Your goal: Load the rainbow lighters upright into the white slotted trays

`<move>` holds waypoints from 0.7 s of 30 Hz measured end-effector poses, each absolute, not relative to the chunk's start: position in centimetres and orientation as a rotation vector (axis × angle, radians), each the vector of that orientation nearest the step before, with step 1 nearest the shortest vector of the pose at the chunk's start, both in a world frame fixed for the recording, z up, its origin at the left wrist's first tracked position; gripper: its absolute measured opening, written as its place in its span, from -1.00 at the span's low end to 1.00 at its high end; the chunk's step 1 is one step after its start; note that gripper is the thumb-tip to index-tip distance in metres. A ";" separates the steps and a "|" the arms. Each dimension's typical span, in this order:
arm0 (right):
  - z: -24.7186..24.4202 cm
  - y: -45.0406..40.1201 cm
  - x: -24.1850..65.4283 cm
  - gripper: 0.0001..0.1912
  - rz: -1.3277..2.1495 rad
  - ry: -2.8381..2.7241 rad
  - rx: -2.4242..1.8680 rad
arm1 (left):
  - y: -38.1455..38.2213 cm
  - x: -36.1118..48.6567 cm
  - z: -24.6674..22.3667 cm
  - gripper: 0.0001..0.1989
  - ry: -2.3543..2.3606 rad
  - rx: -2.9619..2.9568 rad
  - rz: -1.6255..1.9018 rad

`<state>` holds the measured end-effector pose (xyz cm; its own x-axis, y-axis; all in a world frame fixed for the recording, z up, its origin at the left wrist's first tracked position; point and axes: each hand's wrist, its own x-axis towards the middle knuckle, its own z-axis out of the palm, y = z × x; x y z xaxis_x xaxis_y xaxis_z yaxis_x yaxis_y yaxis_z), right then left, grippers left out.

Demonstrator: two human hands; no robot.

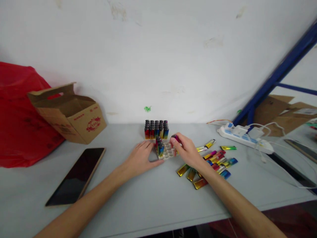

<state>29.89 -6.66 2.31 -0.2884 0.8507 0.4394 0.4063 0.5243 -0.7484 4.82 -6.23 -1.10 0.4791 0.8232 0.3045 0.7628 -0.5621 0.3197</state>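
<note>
A pale tray with round holes (168, 152) lies on the grey table, with several upright lighters (160, 148) standing in its left side. My left hand (142, 156) rests at the tray's left edge, thumb and fingers spread apart. Above the tray's right side my right hand (184, 148) pinches a dark-topped lighter (176, 138). Behind the tray stands a block of upright lighters (157, 129) in rows. Loose shiny lighters (215, 160) lie in a pile to the right, partly hidden by my right forearm.
A dark tablet (76, 177) lies at left, before an open cardboard box (71, 115) and a red bag (22, 115). At right are a white power strip (245, 137) with cables, a dark phone-like device (289, 168) and a blue metal frame (277, 72).
</note>
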 end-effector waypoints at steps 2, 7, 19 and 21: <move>2.4 -7.0 29.9 -0.54 0.452 -2.000 -0.965 | -6.2 4.8 -1.1 -0.44 1.389 2.573 0.655; 2.4 -7.0 30.1 -0.45 0.391 -2.175 -1.001 | -6.3 4.7 -1.0 -0.45 1.377 2.564 0.654; 2.2 -6.5 30.6 -0.69 0.465 -2.425 -0.967 | -6.1 4.4 -1.1 -0.41 1.360 2.537 0.654; 2.8 -6.4 30.7 -0.69 0.430 -2.466 -0.983 | -5.9 4.2 -1.1 -0.39 1.351 2.530 0.650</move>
